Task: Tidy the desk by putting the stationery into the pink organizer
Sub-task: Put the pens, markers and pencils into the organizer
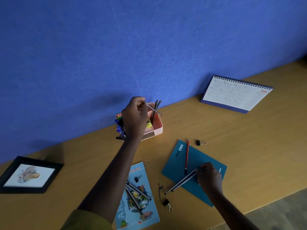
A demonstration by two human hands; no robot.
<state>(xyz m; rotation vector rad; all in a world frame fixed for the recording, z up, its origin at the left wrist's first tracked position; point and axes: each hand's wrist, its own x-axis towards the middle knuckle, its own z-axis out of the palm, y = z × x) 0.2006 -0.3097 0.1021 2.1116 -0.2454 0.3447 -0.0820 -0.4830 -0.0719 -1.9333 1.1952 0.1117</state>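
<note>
- Pinching one dark pencil (154,109) in my left hand (134,117) above the pink organizer (155,128); my hand hides its left compartments
- my right hand (209,177) pinches two striped pencils (181,184) on the teal notebook (193,171)

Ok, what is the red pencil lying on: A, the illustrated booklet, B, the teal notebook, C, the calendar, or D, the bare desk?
B: the red pencil lies lengthwise on the teal notebook, just above the right hand.
</note>
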